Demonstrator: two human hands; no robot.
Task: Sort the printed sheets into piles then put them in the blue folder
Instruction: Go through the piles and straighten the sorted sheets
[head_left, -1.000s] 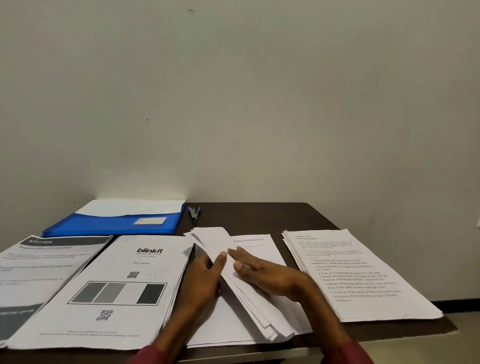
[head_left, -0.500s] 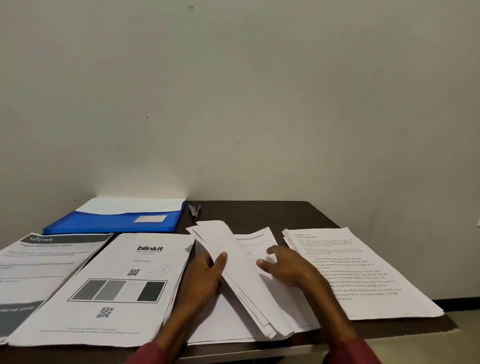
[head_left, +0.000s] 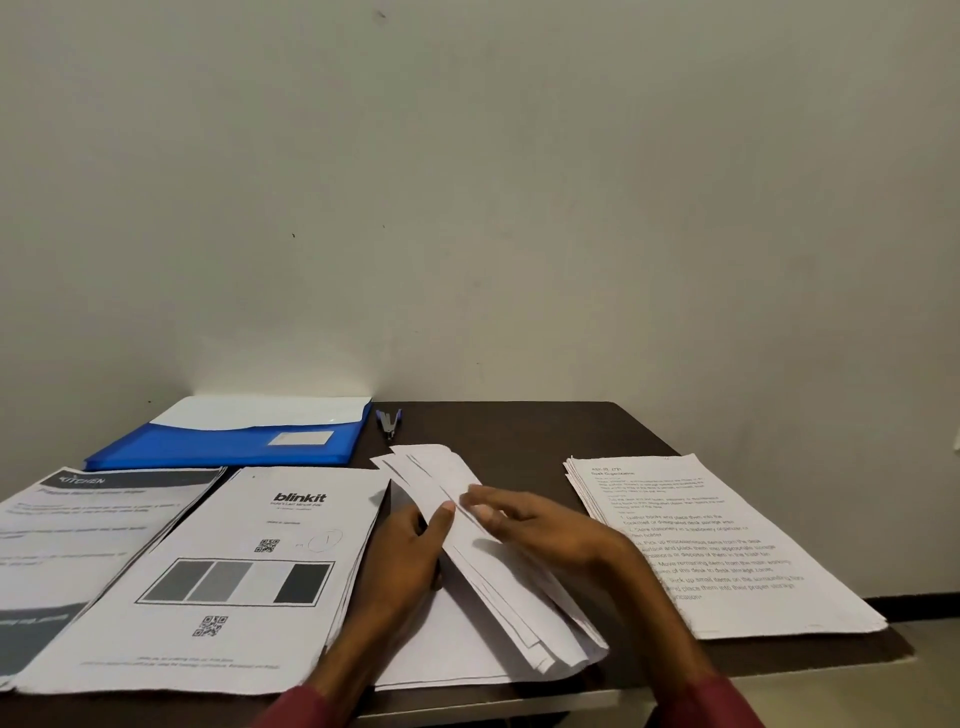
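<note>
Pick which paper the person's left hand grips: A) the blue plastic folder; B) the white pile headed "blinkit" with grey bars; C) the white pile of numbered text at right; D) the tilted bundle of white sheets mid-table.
D: the left hand has its thumb over the raised edge of the tilted bundle of white sheets, which stands up off the sheet beneath.

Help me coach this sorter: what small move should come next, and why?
Probably the right hand should pinch the top sheet and lift it off: the left hand holds the unsorted bundle tilted, and the right's fingers lie straight over it.
</note>
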